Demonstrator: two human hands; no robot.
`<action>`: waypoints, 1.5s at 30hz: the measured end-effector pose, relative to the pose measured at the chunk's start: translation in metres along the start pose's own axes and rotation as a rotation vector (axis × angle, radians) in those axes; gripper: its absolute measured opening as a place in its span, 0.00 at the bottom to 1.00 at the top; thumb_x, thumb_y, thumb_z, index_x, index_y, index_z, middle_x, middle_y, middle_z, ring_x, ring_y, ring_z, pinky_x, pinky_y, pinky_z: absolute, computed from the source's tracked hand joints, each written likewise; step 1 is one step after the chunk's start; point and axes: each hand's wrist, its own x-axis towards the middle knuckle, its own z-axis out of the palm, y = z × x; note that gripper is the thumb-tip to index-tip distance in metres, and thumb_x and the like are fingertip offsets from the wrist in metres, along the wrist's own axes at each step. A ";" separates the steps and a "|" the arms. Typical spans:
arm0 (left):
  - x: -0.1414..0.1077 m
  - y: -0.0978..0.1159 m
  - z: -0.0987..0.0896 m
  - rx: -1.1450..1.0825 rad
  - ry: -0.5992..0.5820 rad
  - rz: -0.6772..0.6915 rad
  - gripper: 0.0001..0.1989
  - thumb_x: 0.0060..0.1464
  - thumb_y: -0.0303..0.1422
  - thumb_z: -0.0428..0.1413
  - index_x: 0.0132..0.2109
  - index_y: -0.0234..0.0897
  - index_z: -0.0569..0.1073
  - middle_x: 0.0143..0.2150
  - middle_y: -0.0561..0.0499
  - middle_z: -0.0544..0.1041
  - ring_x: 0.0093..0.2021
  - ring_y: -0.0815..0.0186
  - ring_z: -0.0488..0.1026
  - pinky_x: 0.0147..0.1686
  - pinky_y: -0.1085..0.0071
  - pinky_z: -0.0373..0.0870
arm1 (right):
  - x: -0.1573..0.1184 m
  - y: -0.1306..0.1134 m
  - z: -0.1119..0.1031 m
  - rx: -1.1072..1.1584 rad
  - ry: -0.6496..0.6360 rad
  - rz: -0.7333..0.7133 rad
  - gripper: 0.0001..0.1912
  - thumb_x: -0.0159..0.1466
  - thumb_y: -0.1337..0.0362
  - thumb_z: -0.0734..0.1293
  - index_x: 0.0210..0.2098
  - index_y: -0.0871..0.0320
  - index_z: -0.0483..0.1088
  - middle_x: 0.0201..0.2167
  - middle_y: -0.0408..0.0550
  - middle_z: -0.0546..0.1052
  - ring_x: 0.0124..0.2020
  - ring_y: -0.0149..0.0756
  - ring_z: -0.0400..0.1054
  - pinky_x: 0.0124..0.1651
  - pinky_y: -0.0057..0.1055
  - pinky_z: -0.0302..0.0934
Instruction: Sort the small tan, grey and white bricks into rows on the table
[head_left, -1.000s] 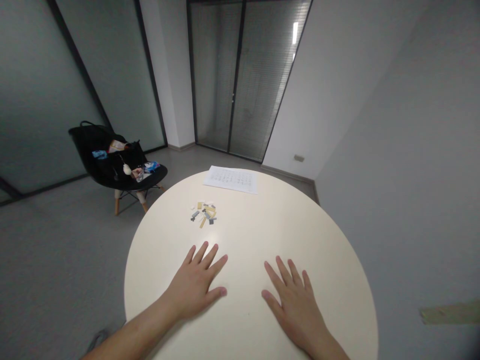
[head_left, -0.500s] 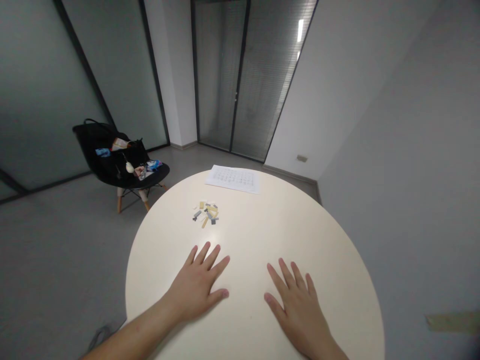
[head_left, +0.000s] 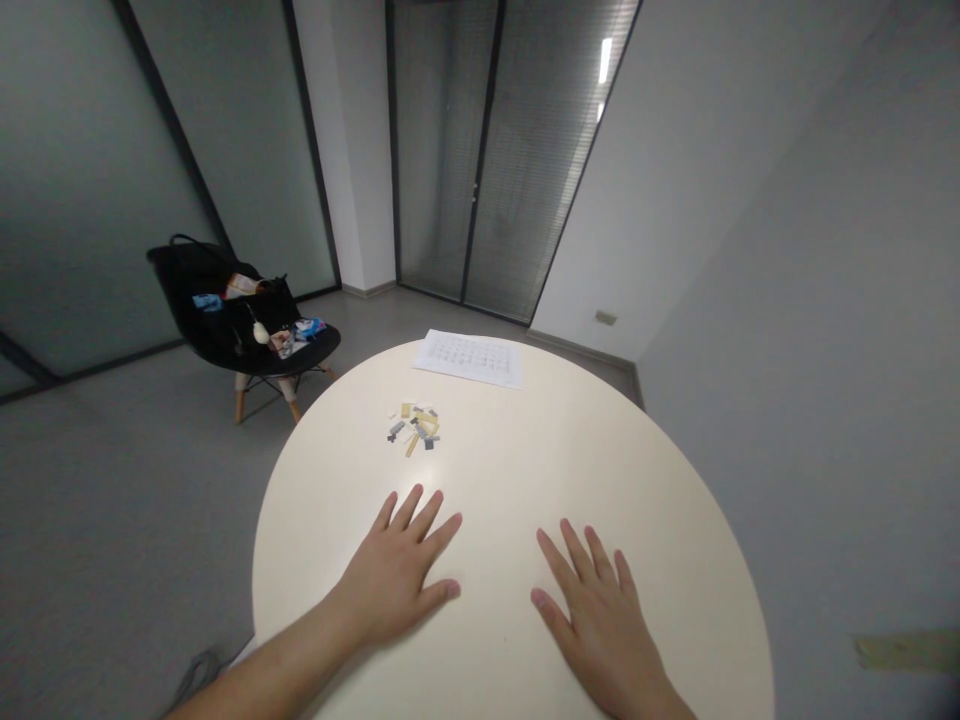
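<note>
My left hand [head_left: 397,575] lies palm down on the round white table [head_left: 495,640], fingers spread and holding nothing. To its right, my right hand [head_left: 596,605] rests the same way, open and flat. Just beyond the left fingertips is a loose pile of small building-brick pieces [head_left: 421,426] in yellow, grey, dark grey and white. Neither hand touches the pile. At the far edge of the table lies a white printed sheet of paper [head_left: 469,358]; its print is too small to read.
A black chair [head_left: 202,330] with a bag and small items on it stands left of the table. Glass doors [head_left: 450,150] are at the back, and a grey wall [head_left: 825,400] runs along the right. A cable [head_left: 199,675] lies on the floor at lower left.
</note>
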 end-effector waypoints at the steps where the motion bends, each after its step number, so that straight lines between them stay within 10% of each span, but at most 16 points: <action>1: 0.000 0.000 0.000 0.004 0.000 -0.003 0.36 0.58 0.59 0.41 0.69 0.54 0.50 0.72 0.46 0.47 0.71 0.43 0.38 0.64 0.38 0.40 | 0.000 0.000 0.000 -0.002 -0.006 -0.001 0.32 0.66 0.42 0.53 0.67 0.40 0.50 0.70 0.43 0.52 0.70 0.56 0.42 0.64 0.63 0.41; 27: -0.003 -0.003 0.004 0.003 0.055 0.027 0.34 0.59 0.56 0.45 0.69 0.53 0.52 0.72 0.46 0.50 0.71 0.43 0.42 0.64 0.39 0.42 | -0.004 0.005 0.008 0.047 0.130 -0.053 0.30 0.65 0.45 0.58 0.66 0.43 0.56 0.67 0.47 0.58 0.68 0.57 0.48 0.62 0.64 0.45; 32: -0.004 -0.003 0.001 -0.084 0.168 0.004 0.20 0.60 0.44 0.50 0.58 0.49 0.68 0.66 0.49 0.64 0.68 0.48 0.53 0.63 0.45 0.49 | -0.003 0.008 0.003 0.181 0.312 -0.049 0.19 0.66 0.51 0.59 0.49 0.54 0.71 0.54 0.55 0.73 0.58 0.51 0.62 0.59 0.54 0.53; 35: -0.003 -0.008 -0.004 -0.171 0.262 -0.017 0.13 0.61 0.38 0.48 0.43 0.43 0.76 0.52 0.48 0.77 0.59 0.54 0.67 0.59 0.54 0.58 | -0.005 0.011 -0.005 0.289 0.420 0.045 0.18 0.67 0.52 0.58 0.27 0.56 0.67 0.30 0.50 0.75 0.36 0.40 0.69 0.43 0.38 0.62; 40: 0.006 -0.038 -0.019 -0.263 0.331 -0.219 0.17 0.63 0.38 0.43 0.37 0.40 0.76 0.36 0.49 0.80 0.38 0.59 0.75 0.38 0.66 0.67 | -0.009 0.021 -0.014 0.267 0.349 0.254 0.25 0.66 0.49 0.57 0.18 0.54 0.49 0.13 0.37 0.55 0.16 0.29 0.52 0.24 0.29 0.48; 45: 0.024 -0.105 -0.030 -0.196 0.458 -0.367 0.19 0.63 0.40 0.43 0.47 0.40 0.75 0.46 0.47 0.80 0.45 0.57 0.75 0.45 0.64 0.68 | -0.005 0.035 -0.018 0.238 0.248 0.257 0.18 0.65 0.50 0.57 0.24 0.54 0.62 0.17 0.41 0.67 0.19 0.33 0.62 0.25 0.30 0.53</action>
